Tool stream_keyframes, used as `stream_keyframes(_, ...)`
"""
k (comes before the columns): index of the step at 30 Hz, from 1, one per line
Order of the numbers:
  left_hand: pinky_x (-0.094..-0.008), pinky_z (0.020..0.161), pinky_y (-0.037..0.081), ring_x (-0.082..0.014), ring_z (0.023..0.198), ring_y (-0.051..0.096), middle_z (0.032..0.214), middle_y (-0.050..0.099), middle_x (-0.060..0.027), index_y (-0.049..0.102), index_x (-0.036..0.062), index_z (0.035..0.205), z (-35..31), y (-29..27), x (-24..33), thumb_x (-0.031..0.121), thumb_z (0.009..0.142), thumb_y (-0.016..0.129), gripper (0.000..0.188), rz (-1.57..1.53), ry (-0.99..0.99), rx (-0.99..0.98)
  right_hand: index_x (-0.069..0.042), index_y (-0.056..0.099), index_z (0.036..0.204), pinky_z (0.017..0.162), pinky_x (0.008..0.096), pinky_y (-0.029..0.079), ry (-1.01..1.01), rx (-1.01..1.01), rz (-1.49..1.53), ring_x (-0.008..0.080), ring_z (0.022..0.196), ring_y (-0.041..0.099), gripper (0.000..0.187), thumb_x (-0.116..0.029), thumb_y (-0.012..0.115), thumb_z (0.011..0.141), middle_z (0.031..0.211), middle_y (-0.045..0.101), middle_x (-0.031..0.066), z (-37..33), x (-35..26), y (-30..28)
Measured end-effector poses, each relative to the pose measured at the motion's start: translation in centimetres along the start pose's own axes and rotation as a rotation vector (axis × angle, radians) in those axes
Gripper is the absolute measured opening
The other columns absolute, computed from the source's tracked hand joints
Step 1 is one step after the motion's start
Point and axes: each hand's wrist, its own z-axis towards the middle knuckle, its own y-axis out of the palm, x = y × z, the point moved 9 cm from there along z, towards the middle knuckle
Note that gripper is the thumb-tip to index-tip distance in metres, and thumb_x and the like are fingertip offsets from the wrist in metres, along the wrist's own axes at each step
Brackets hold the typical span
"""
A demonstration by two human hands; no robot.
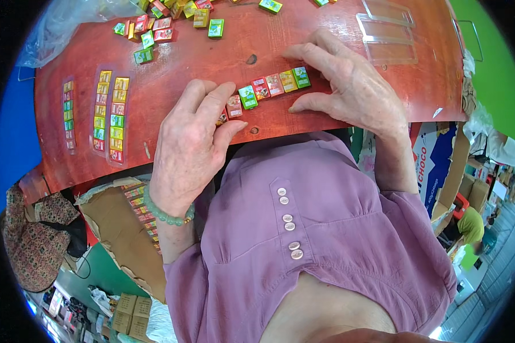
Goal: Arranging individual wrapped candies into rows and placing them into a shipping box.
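Note:
A slightly slanting row of small candy-like boxes (274,84), red, green and yellow, lies on the red wooden table (177,68) in front of me. At its left end my left hand (190,137) has thumb and fingers closed around a small red box (234,107); another box beside it is partly hidden by the fingers. My right hand (352,80) is spread near the row's right end, close to a green box (301,77). Its thumb and fingers are apart, with nothing between them.
To the left lie filled clear plastic trays (119,120) of the same boxes. Loose boxes (163,28) are heaped at the far side beside a clear plastic bag (57,31). Unfilled clear trays (388,31) sit at the far right. An open cardboard carton (117,228) stands below the table.

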Motion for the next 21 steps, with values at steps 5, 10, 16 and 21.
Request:
stream_keyframes(5,-0.0434,0.077,0.055,-0.0335,0.089,0.064,0.103,0.059,-0.0145,0.064,-0.0013,0.121,0.3,0.3,0.9,0.002,0.078,0.08,0.046,0.073,0.104,0.02,-0.009,0.067,0.124,0.083,0.0412,0.054,-0.059,-0.023,0.111,0.0328,0.098,0.065,0.053,-0.02,0.086,0.075,0.108,0.06,0.0118,0.2,-1.3,0.9)
stream_keyframes(10,-0.0427,0.078,0.054,-0.0309,0.093,0.062,0.104,0.057,-0.0121,0.066,0.0001,0.12,0.5,0.6,1.3,0.004,0.08,0.078,0.042,0.114,0.069,0.072,-0.007,0.071,0.114,0.079,0.043,0.054,-0.116,0.026,0.07,0.0332,0.093,0.065,0.037,-0.02,0.081,0.081,0.099,0.06,0.0124,0.6,-1.6,1.7)
stream_keyframes(16,-0.0428,0.077,0.054,-0.0299,0.091,0.06,0.103,0.056,-0.0112,0.069,0.0016,0.116,0.8,1.0,1.7,0.004,0.08,0.078,0.037,0.193,0.104,0.07,-0.006,0.07,0.111,0.078,0.0404,0.054,-0.193,0.093,0.011,0.0305,0.091,0.065,0.033,-0.018,0.079,0.082,0.099,0.061,0.011,0.4,-2.2,1.5)
stream_keyframes(21,-0.0445,0.078,0.052,-0.0316,0.093,0.059,0.103,0.056,-0.0124,0.069,0.0037,0.12,0.4,1.7,1.9,0.003,0.082,0.076,0.039,0.228,0.152,0.131,-0.01,0.066,0.112,0.079,0.0425,0.055,-0.183,0.132,-0.02,0.0309,0.098,0.062,0.031,-0.019,0.077,0.084,0.101,0.057,0.0103,-0.1,-2.3,2.3)
